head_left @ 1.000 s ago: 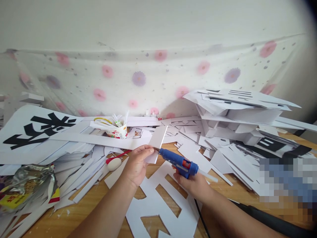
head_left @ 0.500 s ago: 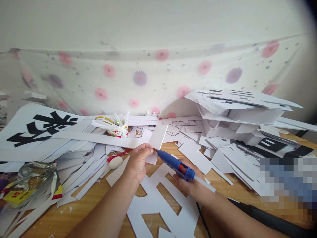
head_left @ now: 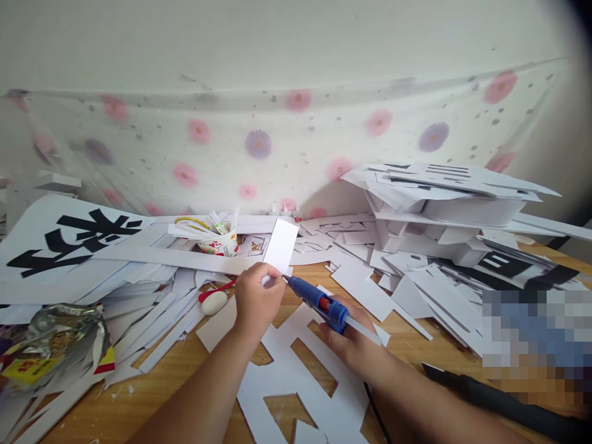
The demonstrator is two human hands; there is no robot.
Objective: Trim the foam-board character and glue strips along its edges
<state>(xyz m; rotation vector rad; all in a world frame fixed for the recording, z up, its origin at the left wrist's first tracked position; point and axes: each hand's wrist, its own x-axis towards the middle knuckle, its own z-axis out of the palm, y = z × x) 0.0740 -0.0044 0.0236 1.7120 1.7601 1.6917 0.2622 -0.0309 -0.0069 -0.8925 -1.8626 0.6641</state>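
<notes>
My left hand [head_left: 259, 296] pinches a narrow white foam board strip [head_left: 281, 245], which stands up above my fingers. In my right hand [head_left: 354, 342] is a blue hot glue gun [head_left: 319, 302], a clear glue stick [head_left: 364, 330] poking out of its back end. The gun's nozzle points left and sits right beside my left fingertips, at the strip's lower end; whether it touches is too small to tell. Below both hands a white cut-out board [head_left: 277, 376] with several openings lies on the wooden table [head_left: 160, 404]. A black cord [head_left: 377, 410] hangs down from under my right hand.
White offcuts [head_left: 157, 314] heap up at left, near a torn snack packet [head_left: 60, 345], a red-handled spoon [head_left: 213, 302] and a paper cup [head_left: 219, 243] of tools. At right stand stacked white boards [head_left: 444, 209]; a black-handled tool [head_left: 499, 401] lies at front right.
My left hand has tilted and turned the strip, so its broad face now shows more. Both hands and the glue gun have shifted slightly left, and the view has moved a little.
</notes>
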